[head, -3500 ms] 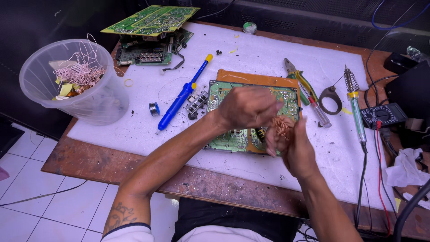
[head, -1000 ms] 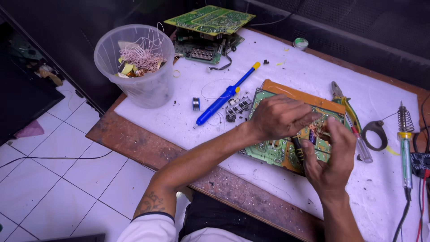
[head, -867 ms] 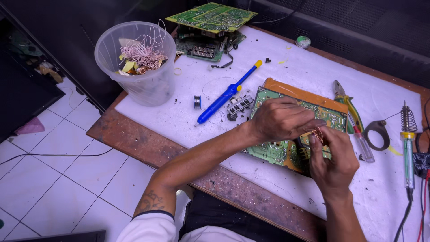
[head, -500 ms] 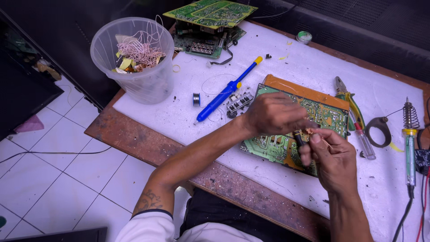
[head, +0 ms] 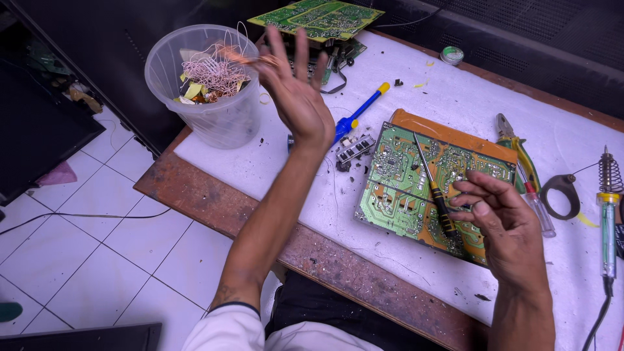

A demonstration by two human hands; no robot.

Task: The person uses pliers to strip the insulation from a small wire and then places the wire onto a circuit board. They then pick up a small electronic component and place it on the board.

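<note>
While my left hand [head: 294,91] hangs open over the clear plastic bucket [head: 207,91], fingers spread and blurred, a wisp of copper wire [head: 235,56] sits just at the fingertips above the tangle already in the bucket. From the head view, I judge this to be the discard step: stripped winding going into the scrap bucket. My right hand [head: 504,218] hovers over the near right corner of the green circuit board [head: 426,182], fingers loosely curled and closed on nothing that I can see; a small screwdriver [head: 434,188] lies across the board just beside it. The board rests on an orange pad on the white counter [head: 455,97], with a blue desoldering pump [head: 354,117] to its left and pliers [head: 517,153] and a soldering iron [head: 608,214] to its right. Next, I would bring the left hand back to steady the board, which calls for a firm hold on its edge.
</note>
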